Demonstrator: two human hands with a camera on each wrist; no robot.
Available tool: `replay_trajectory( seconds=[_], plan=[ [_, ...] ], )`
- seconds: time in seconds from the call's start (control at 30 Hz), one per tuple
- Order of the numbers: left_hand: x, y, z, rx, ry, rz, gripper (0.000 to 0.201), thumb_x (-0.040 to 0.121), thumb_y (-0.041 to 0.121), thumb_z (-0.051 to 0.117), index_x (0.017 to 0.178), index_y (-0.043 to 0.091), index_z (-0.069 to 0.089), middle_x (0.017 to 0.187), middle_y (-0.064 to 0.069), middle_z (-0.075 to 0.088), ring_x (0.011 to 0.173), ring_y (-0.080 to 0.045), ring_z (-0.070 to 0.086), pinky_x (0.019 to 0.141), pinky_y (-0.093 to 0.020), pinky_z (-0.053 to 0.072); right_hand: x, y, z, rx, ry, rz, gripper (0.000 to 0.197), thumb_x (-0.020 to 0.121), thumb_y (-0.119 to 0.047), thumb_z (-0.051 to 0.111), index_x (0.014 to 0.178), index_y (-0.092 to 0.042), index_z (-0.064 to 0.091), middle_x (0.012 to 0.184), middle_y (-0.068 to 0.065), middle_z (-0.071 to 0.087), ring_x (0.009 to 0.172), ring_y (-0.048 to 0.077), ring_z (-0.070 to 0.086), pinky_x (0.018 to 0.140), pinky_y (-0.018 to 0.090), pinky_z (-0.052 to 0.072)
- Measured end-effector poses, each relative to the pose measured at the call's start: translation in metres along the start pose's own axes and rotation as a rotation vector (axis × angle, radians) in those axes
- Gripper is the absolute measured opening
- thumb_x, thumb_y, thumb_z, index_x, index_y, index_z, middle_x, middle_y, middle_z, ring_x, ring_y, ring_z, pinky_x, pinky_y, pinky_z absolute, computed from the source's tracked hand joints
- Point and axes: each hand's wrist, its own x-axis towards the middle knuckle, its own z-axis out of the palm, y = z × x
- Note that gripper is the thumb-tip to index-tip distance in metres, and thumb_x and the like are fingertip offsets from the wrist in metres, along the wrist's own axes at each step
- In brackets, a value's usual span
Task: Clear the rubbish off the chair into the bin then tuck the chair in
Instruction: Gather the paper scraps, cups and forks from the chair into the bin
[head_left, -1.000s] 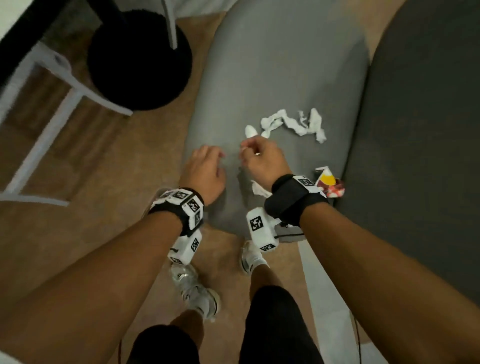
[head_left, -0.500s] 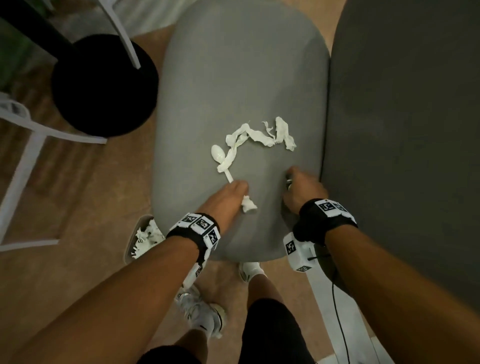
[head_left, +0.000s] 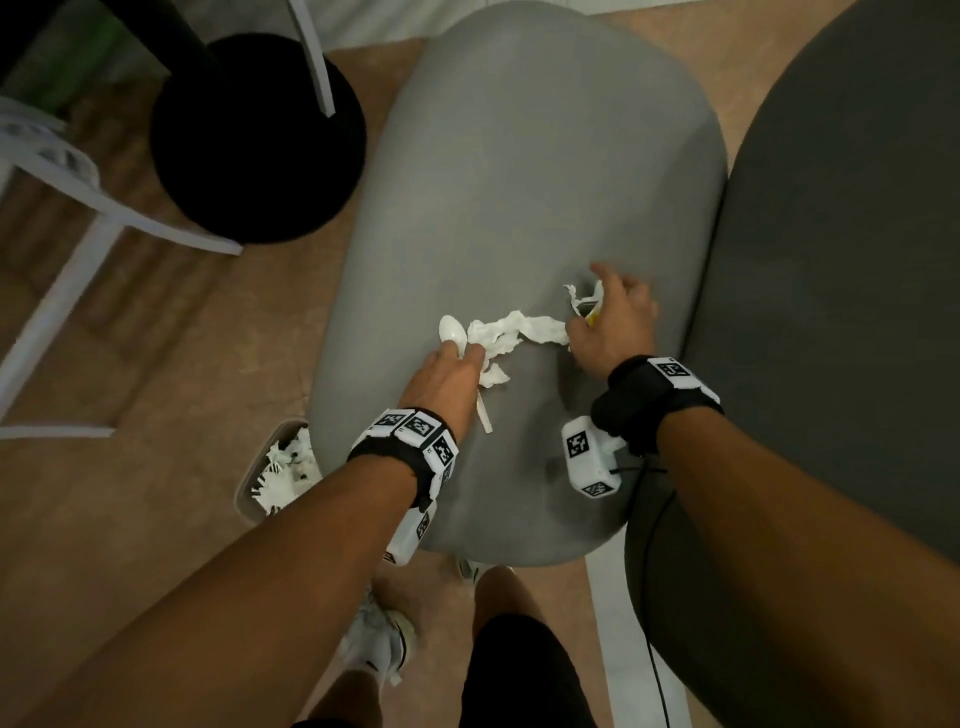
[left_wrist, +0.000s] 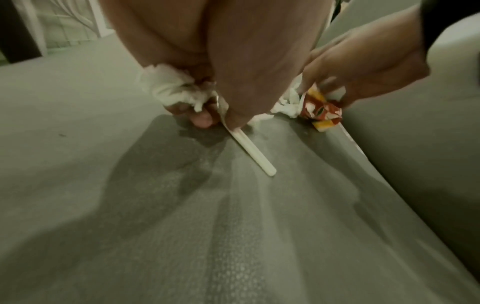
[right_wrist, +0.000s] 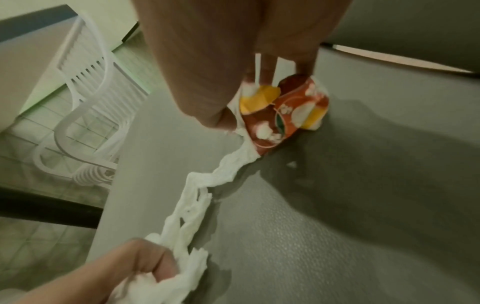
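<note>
A twisted white tissue strip (head_left: 519, 330) lies across the grey chair seat (head_left: 519, 171). My left hand (head_left: 460, 364) grips its left end together with a white plastic spoon (head_left: 452, 330). The spoon's handle (left_wrist: 253, 153) sticks out behind the palm and rests on the seat. My right hand (head_left: 605, 317) holds a crumpled red and yellow wrapper (right_wrist: 281, 115) and pinches the tissue's right end (right_wrist: 241, 144). The small bin (head_left: 275, 467) sits on the floor left of the seat, with white rubbish in it, partly hidden by my left forearm.
The dark grey chair back (head_left: 841, 270) rises on the right. A black round base (head_left: 254, 140) and a white plastic chair (head_left: 62, 291) stand on the brown floor to the left. My feet are under the seat's near edge.
My left hand slid forward along the spoon and closed on the tissue's left end. My right hand came away from the seat's right edge with the wrapper and took the tissue's right end.
</note>
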Motion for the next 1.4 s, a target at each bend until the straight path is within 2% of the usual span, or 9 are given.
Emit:
replay_trajectory(
  seconds=[0.13,0.23,0.43,0.6,0.73,0.93,1.13,1.27,1.4],
  plan=[
    [-0.002,0.001,0.000,-0.087,-0.001,-0.030,0.033,0.090,0.028,0.055,0.120,0.016,0.055,0.117,-0.016,0.050,0.101,-0.035,0.054,0.077,-0.040,0.050,-0.010,-0.001,0.015,-0.250,-0.160,-0.089,0.063,0.078,-0.045,0.069,0.136,-0.041,0.045,0.152,0.013,0.027,0.135,0.043,0.031,0.109,0.048,0.036],
    [-0.005,0.004,0.004,-0.105,-0.003,-0.042,0.038,0.087,0.036,0.063,0.119,0.018,0.055,0.122,-0.015,0.047,0.106,-0.034,0.053,0.083,-0.043,0.052,-0.025,-0.007,0.025,-0.269,-0.145,-0.173,0.043,0.088,-0.033,0.065,0.131,-0.034,0.056,0.143,0.011,0.036,0.126,0.040,0.038,0.099,0.046,0.045],
    [-0.018,0.002,0.015,-0.202,0.041,-0.088,0.043,0.087,0.011,0.056,0.129,0.013,0.049,0.124,-0.014,0.049,0.107,-0.035,0.056,0.089,-0.043,0.050,-0.057,-0.021,0.054,-0.120,-0.354,-0.392,0.021,0.090,-0.027,0.062,0.108,-0.020,0.066,0.111,0.011,0.051,0.096,0.033,0.058,0.082,0.034,0.048],
    [-0.049,-0.020,0.016,-0.412,0.109,-0.085,0.046,0.090,0.010,0.049,0.135,0.014,0.044,0.132,-0.010,0.052,0.121,-0.027,0.053,0.103,-0.036,0.044,-0.099,-0.036,0.072,0.042,-0.338,-0.346,0.024,0.094,-0.033,0.059,0.115,-0.024,0.066,0.112,0.008,0.054,0.098,0.028,0.059,0.089,0.034,0.048],
    [-0.090,-0.053,0.018,-0.511,0.198,-0.135,0.036,0.087,0.006,0.049,0.122,0.012,0.049,0.126,-0.009,0.054,0.114,-0.027,0.054,0.092,-0.031,0.043,-0.137,-0.059,0.098,0.120,-0.353,-0.353,0.033,0.096,-0.035,0.059,0.126,-0.024,0.063,0.117,0.006,0.053,0.104,0.023,0.058,0.095,0.030,0.045],
    [-0.168,-0.135,0.033,-0.632,0.345,-0.194,0.025,0.087,0.017,0.055,0.109,0.018,0.044,0.100,-0.003,0.060,0.089,-0.022,0.059,0.075,-0.037,0.048,-0.215,-0.115,0.157,0.138,-0.397,-0.466,0.027,0.098,-0.031,0.055,0.122,-0.024,0.064,0.112,0.002,0.050,0.094,0.011,0.050,0.082,0.015,0.032],
    [-0.234,-0.230,0.063,-0.625,0.346,-0.252,0.032,0.080,0.025,0.045,0.108,0.011,0.048,0.110,-0.006,0.056,0.098,-0.022,0.057,0.083,-0.046,0.052,-0.285,-0.154,0.234,0.046,-0.541,-0.520,0.038,0.100,-0.014,0.045,0.136,-0.018,0.056,0.136,0.012,0.046,0.125,0.025,0.048,0.108,0.024,0.030],
    [-0.240,-0.265,0.099,-0.707,0.311,-0.320,0.048,0.084,0.019,0.047,0.131,0.010,0.043,0.130,-0.011,0.050,0.117,-0.024,0.052,0.098,-0.044,0.048,-0.284,-0.151,0.286,-0.042,-0.599,-0.532,0.050,0.098,-0.005,0.046,0.145,-0.020,0.047,0.140,0.009,0.043,0.127,0.022,0.048,0.094,0.007,0.023],
    [-0.219,-0.285,0.136,-0.800,0.290,-0.358,0.059,0.083,0.030,0.054,0.138,0.015,0.038,0.139,-0.008,0.041,0.127,-0.022,0.047,0.107,-0.041,0.044,-0.251,-0.131,0.329,-0.118,-0.506,-0.566,0.059,0.090,0.004,0.047,0.145,-0.017,0.047,0.142,0.012,0.048,0.130,0.028,0.048,0.108,0.027,0.034]
  ],
)
